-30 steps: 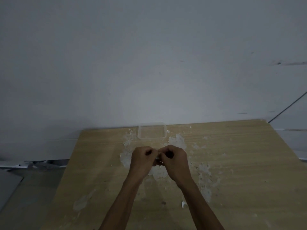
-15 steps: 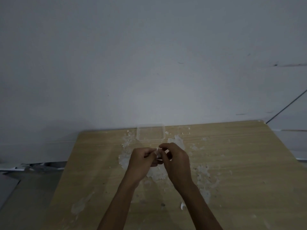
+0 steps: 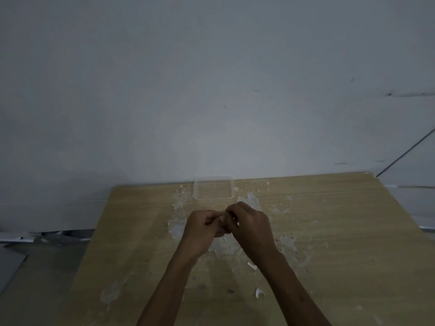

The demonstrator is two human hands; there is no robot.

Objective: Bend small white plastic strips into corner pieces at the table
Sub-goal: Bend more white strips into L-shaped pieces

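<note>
both hands meet above the middle of the table, fingers curled. the left hand (image 3: 202, 228) and right hand (image 3: 250, 225) pinch one strip (image 3: 222, 213) between their fingertips. only a pale sliver of it shows, so its long axis and facing cannot be told. the table (image 3: 353, 231) is pale wood, set against a plain grey-white wall (image 3: 211, 90). floor (image 3: 35, 278) shows at the left. white scraps (image 3: 223, 249) litter the wood under and around the hands, with two curved pieces (image 3: 252, 265) near the right forearm. a clear tub (image 3: 213, 198) sits at the far edge, just beyond the hands, and wood shows through it.
</note>
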